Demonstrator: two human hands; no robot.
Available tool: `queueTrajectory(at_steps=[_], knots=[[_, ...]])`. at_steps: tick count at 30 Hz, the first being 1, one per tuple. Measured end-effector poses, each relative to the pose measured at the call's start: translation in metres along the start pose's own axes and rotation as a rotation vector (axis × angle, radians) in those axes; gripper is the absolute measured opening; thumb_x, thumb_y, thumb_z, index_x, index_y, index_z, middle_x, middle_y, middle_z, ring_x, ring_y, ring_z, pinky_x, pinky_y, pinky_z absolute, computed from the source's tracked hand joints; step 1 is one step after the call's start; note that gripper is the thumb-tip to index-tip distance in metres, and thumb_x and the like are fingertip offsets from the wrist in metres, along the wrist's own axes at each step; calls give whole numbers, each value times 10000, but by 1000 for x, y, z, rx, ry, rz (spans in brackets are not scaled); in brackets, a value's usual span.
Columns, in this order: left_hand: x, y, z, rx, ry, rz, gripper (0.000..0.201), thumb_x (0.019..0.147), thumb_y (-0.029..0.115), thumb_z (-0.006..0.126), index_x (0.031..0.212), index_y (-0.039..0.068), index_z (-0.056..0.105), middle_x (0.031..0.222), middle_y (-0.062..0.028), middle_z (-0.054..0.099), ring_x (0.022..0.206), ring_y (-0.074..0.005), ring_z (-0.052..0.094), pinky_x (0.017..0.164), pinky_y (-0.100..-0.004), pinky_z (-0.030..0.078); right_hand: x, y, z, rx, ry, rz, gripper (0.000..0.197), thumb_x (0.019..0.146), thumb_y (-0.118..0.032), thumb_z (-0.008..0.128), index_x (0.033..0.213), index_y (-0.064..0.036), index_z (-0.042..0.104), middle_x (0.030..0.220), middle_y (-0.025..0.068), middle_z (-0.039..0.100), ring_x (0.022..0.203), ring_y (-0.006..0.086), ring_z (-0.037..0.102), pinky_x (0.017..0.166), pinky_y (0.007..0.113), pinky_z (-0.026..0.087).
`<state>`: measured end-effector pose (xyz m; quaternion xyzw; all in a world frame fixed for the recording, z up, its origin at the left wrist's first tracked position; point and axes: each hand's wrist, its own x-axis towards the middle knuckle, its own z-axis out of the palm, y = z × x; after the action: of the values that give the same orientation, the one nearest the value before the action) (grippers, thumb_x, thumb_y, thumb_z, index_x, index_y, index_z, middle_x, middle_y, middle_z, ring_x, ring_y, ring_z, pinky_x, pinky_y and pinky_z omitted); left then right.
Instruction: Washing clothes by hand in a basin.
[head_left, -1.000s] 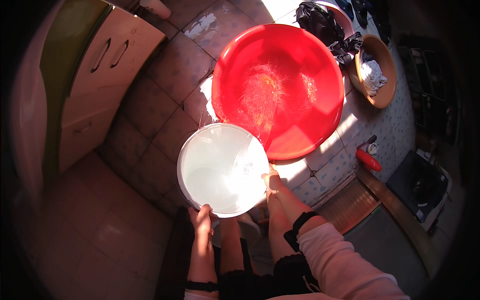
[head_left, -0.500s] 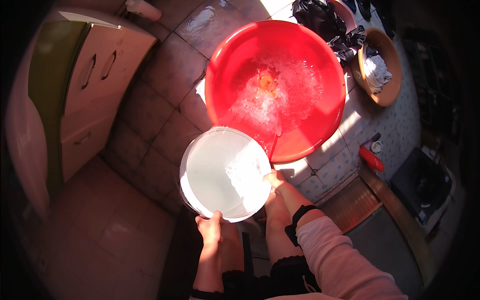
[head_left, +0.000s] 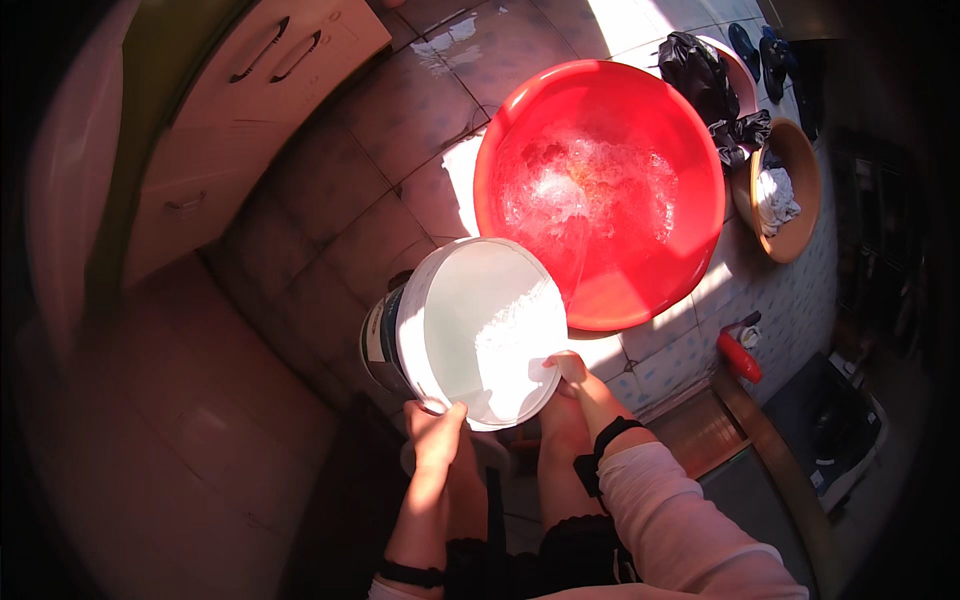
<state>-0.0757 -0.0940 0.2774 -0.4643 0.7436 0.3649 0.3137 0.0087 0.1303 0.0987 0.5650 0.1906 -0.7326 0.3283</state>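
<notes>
Between my hands a white bucket [head_left: 450, 350] tilts toward a large red basin [head_left: 640, 300] on the tiled floor. Water [head_left: 580, 235] runs from the bucket's far rim and churns up foam in the basin. At the near left of the rim my left hand [head_left: 437, 430] is closed on the bucket. My right hand [head_left: 568, 370] grips the rim on its right side, thumb over the edge. The bucket's underside is hidden, and so are most of the fingers beneath it.
A cabinet [head_left: 250, 130] with handles stands at left. Beyond the basin lie a black plastic bag [head_left: 695, 75], a tan tub [head_left: 800, 215] holding white cloth [head_left: 775, 200], and dark slippers [head_left: 770, 60]. A red bottle [head_left: 738, 357] lies at right, near a black appliance [head_left: 825, 420].
The bucket tips further, now showing its dark-labelled outer side at left. Water still pours. The view has shifted, so the basin and cabinet sit further right; the orange patch in the basin is covered by foam.
</notes>
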Motion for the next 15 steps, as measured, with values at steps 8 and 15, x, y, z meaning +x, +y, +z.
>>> queueTrajectory(at_steps=[8,15], knots=[[60,-52,-31,-168,-28,96,336,623,81,648,870,-44,458,818,-89,533,721,-151,525,636,-278,439,-30,22,44,-148,90,-186,400,659,26,484,1056,15,434,904,121,538,835,260,574,709,371,514],[116,-76,-38,-476,-231,133,403,604,-33,596,987,-24,472,937,-104,528,870,-192,544,742,-301,448,-59,22,95,-381,222,-510,332,629,13,484,961,29,491,761,105,532,747,227,551,753,340,469]])
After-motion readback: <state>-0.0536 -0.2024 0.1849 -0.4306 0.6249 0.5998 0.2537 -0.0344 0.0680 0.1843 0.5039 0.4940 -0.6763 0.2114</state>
